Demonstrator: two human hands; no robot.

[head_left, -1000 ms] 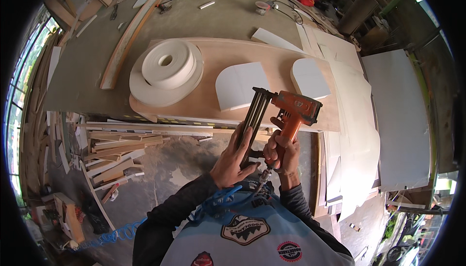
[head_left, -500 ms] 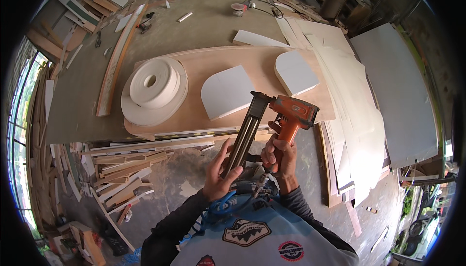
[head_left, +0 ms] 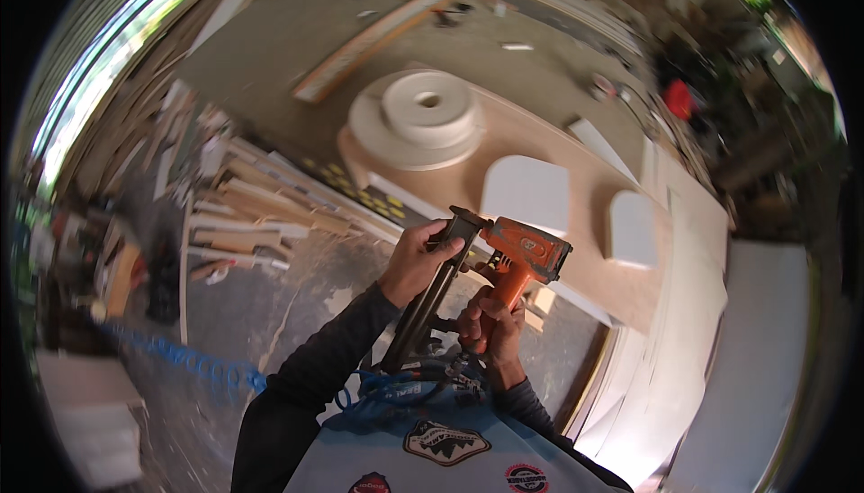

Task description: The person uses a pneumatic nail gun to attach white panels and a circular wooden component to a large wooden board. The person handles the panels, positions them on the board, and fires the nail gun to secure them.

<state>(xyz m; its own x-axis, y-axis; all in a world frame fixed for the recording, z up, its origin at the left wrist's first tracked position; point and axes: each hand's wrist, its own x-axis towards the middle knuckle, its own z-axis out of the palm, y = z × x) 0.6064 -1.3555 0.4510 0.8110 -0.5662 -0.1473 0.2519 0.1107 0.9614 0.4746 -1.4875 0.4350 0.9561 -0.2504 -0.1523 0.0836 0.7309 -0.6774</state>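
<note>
An orange and black air nail gun (head_left: 526, 250) is held in front of my chest, its long dark magazine slanting down toward my body. My right hand (head_left: 493, 326) wraps round its orange handle. With my left hand (head_left: 421, 259) I grip the upper part of the magazine near the nose, thumb across its front. Beyond the tool, a tan board (head_left: 531, 133) carries a roll of cream edging strip (head_left: 427, 101) and two white pieces with rounded corners, one nearer the middle (head_left: 526, 191) and one to the right (head_left: 634, 227).
Cut wood strips (head_left: 252, 196) are piled on the floor at the left, where a blue coiled air hose (head_left: 193, 362) runs to me. Large pale sheets (head_left: 679, 313) lie at the right. A long wooden rail (head_left: 378, 38) rests on the far worktop.
My view has swung to the left, so the worktop appears tilted. My left hand has moved up the magazine from its lower end and closed near the nose. My right hand keeps the handle.
</note>
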